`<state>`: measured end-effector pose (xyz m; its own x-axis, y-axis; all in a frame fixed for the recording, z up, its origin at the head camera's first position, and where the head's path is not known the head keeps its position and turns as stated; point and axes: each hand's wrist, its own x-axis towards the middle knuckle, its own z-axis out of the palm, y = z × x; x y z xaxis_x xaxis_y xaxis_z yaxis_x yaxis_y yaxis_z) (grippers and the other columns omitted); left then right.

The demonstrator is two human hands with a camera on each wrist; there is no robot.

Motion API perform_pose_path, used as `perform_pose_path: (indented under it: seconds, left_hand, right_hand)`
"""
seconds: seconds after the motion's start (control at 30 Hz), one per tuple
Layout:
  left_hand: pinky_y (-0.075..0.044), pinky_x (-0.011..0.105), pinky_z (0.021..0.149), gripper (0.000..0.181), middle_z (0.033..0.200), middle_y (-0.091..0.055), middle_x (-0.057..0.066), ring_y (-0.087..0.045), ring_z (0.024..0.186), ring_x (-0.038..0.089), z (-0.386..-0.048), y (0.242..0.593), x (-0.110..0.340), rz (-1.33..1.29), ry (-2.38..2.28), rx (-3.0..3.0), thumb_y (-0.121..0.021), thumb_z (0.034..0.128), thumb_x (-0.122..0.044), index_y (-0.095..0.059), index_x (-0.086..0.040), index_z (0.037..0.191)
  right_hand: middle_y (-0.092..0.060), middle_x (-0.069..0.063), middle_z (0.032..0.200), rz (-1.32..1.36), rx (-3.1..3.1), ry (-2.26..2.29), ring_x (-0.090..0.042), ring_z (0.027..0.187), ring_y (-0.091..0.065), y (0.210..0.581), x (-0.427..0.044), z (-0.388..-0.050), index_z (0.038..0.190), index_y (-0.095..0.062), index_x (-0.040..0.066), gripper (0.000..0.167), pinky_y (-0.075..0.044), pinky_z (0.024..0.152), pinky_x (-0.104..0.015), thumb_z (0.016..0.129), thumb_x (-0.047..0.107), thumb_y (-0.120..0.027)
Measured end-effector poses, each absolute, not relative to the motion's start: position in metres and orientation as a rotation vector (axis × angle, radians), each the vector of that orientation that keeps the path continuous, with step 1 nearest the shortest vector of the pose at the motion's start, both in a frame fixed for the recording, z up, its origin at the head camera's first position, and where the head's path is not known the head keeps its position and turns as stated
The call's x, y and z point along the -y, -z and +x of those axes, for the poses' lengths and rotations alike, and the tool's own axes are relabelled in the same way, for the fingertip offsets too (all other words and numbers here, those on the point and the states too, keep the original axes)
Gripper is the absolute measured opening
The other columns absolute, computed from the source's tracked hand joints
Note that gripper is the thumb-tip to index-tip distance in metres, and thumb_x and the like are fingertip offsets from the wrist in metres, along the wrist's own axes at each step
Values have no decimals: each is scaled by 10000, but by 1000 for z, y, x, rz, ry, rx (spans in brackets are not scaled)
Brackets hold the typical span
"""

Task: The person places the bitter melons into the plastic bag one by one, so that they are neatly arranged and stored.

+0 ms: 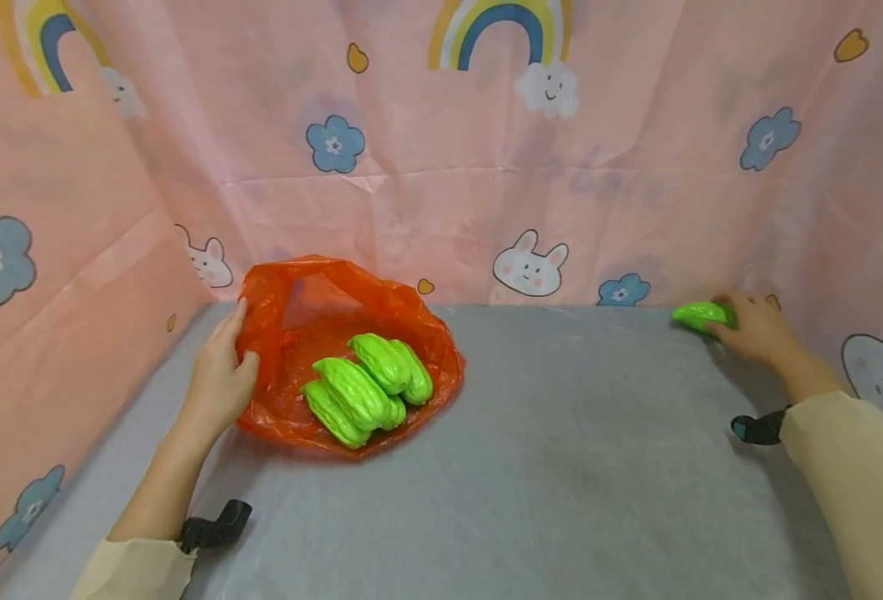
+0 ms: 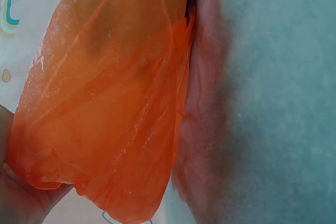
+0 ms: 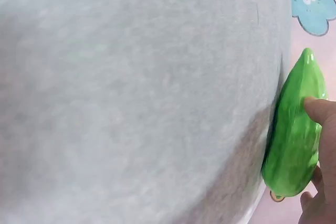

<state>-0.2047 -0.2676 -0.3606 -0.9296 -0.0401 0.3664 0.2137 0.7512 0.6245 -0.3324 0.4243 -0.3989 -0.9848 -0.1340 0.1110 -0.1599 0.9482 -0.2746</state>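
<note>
An orange-red plastic bag (image 1: 261,333) lies on its side with its mouth spread wide towards me. Several bright green bitter melons (image 1: 351,392) are heaped inside it. My left hand (image 1: 219,367) holds the bag by its left side, the thumb nearest the mouth; in the left wrist view the thin plastic (image 2: 105,103) hides most of the fingers. Far to the right, by the back wall, my right hand (image 1: 760,329) grips another bitter melon (image 1: 699,315). The right wrist view has the thumb across this ribbed green melon (image 3: 294,129), with fingertips showing at its other side.
A grey cloth (image 1: 561,450) covers the table. Pink printed curtain (image 1: 441,200) walls it at the back and both sides. Black wrist cameras (image 1: 216,527) are strapped to both forearms, which have beige sleeves (image 1: 846,467).
</note>
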Motion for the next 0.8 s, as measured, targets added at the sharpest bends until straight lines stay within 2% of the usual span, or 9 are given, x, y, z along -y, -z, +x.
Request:
perform_pose_path:
  seconds: [0.23, 0.5, 0.8]
  left_hand:
    - [-317, 665, 1150, 695, 1621, -307, 271, -334, 1463, 488, -204, 362, 269, -137, 986, 2574, -423, 940, 57, -216, -9, 1600]
    - [-305, 669, 1152, 692, 1631, -292, 262, -319, 1471, 492, -203, 361, 268, -138, 994, 2582, -417, 954, 37, -203, -32, 1608]
    - [-323, 664, 1149, 687, 1619, -313, 271, -336, 1459, 495, -203, 357, 264, -142, 984, 2578, -425, 949, 35, -216, -19, 1602]
  right_hand:
    - [-393, -476, 1314, 267, 2968, -430, -619, 1149, -361, 402, -423, -322, 1427, -417, -40, 519, -388, 805, -754, 1022, 255, -550]
    - [-350, -459, 1425, 246, 2995, -475, -659, 1252, -352, 407, -419, -314, 1468, -381, -70, 582, -307, 982, -791, 1040, 299, -521]
    - [-409, -445, 1415, 193, 2870, -622, -613, 1247, -401, 409, -406, -303, 1470, -402, -71, 559, -331, 947, -744, 1033, 255, -525]
